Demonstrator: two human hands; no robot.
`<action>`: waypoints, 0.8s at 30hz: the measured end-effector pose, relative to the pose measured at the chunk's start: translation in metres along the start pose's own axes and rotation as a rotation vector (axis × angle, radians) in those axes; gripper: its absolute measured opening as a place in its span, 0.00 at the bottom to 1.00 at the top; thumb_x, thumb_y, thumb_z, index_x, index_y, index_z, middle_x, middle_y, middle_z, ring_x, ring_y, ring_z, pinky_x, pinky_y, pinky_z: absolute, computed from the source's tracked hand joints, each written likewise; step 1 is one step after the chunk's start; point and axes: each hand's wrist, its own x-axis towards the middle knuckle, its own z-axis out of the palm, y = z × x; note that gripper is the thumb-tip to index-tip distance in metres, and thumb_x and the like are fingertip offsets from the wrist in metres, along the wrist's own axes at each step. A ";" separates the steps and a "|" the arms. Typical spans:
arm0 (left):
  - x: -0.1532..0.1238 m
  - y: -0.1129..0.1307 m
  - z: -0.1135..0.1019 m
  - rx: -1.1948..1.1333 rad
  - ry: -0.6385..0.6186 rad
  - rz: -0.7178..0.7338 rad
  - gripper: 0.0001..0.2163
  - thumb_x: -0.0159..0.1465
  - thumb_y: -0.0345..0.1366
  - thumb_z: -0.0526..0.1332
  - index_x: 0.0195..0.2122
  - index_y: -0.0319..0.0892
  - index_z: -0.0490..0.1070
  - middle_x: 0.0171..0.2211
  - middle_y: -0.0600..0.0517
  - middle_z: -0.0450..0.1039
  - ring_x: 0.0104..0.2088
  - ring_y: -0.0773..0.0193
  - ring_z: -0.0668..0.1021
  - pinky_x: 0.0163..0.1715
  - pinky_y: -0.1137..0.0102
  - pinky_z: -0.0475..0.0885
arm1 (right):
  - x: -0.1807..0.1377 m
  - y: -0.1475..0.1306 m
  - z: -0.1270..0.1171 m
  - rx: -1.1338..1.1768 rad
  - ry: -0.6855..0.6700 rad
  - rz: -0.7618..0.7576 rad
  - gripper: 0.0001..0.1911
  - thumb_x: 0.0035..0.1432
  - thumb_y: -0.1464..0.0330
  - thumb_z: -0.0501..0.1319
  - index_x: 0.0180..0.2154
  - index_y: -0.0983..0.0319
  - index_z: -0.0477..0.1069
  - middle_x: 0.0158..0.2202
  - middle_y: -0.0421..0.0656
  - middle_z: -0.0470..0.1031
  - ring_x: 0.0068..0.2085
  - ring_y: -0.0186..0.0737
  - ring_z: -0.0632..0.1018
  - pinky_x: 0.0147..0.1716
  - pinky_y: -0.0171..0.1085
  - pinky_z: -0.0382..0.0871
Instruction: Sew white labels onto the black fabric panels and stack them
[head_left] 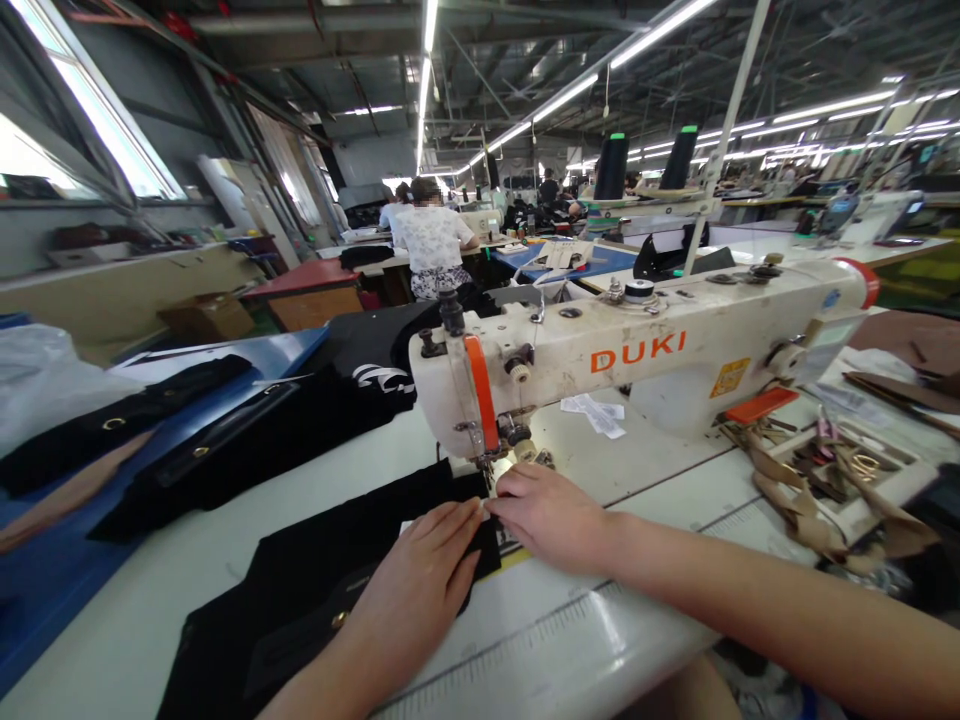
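My left hand [416,585] lies flat on a piece of black fabric [300,560], fingers stretched toward the needle of a white sewing machine [555,350]. A gold-coloured metal fitting shows on the fabric beside my wrist. Just right of the needle area, my right hand [555,515] is closed, its thumb and fingers pinched at a small white piece [484,507]. That piece sits between the fingertips of both hands and is mostly hidden. The fabric's far end reaches under the presser foot [489,475], where a lamp glows.
White printed labels [596,412] lie on the machine bed. On the right, a tray [885,490] holds small parts and brown scraps. Black pieces with eyelets [225,430] rest on a blue surface at left. A person [431,240] sits ahead; thread cones [611,168] stand behind the machine.
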 end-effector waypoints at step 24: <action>0.023 -0.013 0.013 -0.080 0.030 0.004 0.18 0.67 0.36 0.50 0.54 0.38 0.71 0.51 0.44 0.76 0.51 0.53 0.75 0.50 0.55 0.74 | 0.003 0.008 0.001 -0.079 -0.020 0.061 0.08 0.64 0.73 0.55 0.37 0.66 0.73 0.34 0.45 0.71 0.36 0.41 0.70 0.39 0.40 0.63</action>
